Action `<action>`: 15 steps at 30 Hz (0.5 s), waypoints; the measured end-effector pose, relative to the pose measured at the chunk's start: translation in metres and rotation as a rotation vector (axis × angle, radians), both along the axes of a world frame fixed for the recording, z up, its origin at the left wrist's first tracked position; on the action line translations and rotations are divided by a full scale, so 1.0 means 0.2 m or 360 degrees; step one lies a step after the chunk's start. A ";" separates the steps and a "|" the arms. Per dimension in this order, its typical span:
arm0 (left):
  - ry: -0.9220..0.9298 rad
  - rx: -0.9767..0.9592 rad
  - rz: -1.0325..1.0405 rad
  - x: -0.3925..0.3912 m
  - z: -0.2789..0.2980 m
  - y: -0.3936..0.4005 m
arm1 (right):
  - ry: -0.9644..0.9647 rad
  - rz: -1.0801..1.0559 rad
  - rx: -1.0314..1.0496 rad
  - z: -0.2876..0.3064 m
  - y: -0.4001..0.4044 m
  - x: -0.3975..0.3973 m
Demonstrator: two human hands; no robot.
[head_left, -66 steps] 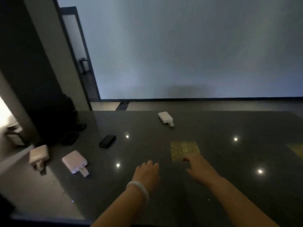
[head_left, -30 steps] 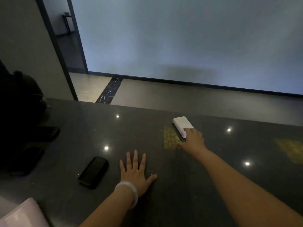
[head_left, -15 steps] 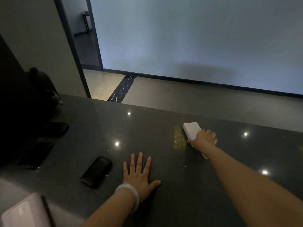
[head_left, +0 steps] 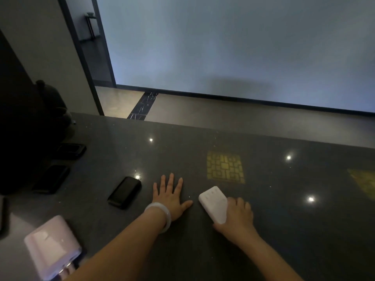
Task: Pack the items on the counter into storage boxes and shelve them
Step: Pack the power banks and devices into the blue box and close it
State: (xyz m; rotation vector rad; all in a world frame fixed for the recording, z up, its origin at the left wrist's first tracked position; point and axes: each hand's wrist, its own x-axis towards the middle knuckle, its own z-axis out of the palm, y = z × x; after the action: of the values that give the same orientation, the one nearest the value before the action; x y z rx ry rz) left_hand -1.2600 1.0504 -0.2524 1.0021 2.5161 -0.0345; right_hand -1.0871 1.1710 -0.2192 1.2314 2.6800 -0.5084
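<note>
Head view: the dark speckled worktop [head_left: 182, 250] carries no storage box that shows; the only items on it lie loose. The right hand [head_left: 238, 218] has its fingers curled over the right edge of a white power bank [head_left: 214, 202], gripping it; whether the bank touches the worktop or is slightly raised cannot be told. The bank lies slanted, its far end pointing up and left, just right of the left hand's thumb but apart from it. The left hand [head_left: 170, 196] rests flat on the worktop with fingers straight and spread, holding nothing, a pale bangle [head_left: 162, 214] on its wrist. Just left of that hand lies a black power bank [head_left: 124, 192], tilted and not touched. Further left, near a large dark shape [head_left: 30, 128] at the worktop's left end, lie two more black devices [head_left: 51, 179], one [head_left: 71, 151] behind the other. At the near left corner sits a pink power bank [head_left: 51, 252], partly overlapped by the left forearm. A yellowish patterned patch [head_left: 225, 167] glows on the worktop beyond the white bank, and small bright light spots [head_left: 310, 199] dot the surface. Beyond the worktop's far edge are a floor [head_left: 223, 112] and a pale wall [head_left: 223, 47].
</note>
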 end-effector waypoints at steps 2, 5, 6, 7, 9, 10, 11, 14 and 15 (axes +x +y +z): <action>-0.0001 0.0042 -0.0009 0.05 0.00 -0.10 | -0.0004 -0.0005 -0.0021 -0.01 -0.06 0.01; 0.0028 0.0098 0.0040 0.15 -0.04 -0.29 | -0.0021 -0.0062 0.0018 0.01 -0.11 -0.02; 0.0026 0.0111 0.0082 0.19 -0.05 -0.38 | -0.0027 -0.0065 0.0062 0.02 -0.14 -0.04; 0.0017 0.0113 0.0118 0.22 -0.07 -0.45 | -0.0021 -0.0077 0.0105 0.03 -0.16 -0.05; 0.0032 0.0126 0.0146 0.27 -0.12 -0.54 | 0.0005 -0.0129 0.0111 0.03 -0.17 -0.07; 0.0059 0.0153 0.0138 0.29 -0.14 -0.58 | 0.0016 -0.0141 0.0076 0.02 -0.21 -0.08; 0.0085 0.0180 0.0122 0.31 -0.15 -0.61 | 0.0012 -0.0138 0.0038 0.01 -0.25 -0.09; 0.0117 0.0214 0.0106 0.33 -0.15 -0.63 | -0.0007 -0.0067 -0.0007 -0.04 -0.40 -0.11; 0.0109 0.0221 0.0107 0.32 -0.14 -0.63 | -0.0019 -0.0042 0.0000 -0.05 -0.44 -0.12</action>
State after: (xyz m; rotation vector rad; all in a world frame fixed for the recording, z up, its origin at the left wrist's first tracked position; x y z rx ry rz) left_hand -1.1950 0.9252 -0.2805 0.9843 2.6432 0.1299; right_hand -1.1115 1.0825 -0.2287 1.2673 2.6574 -0.5029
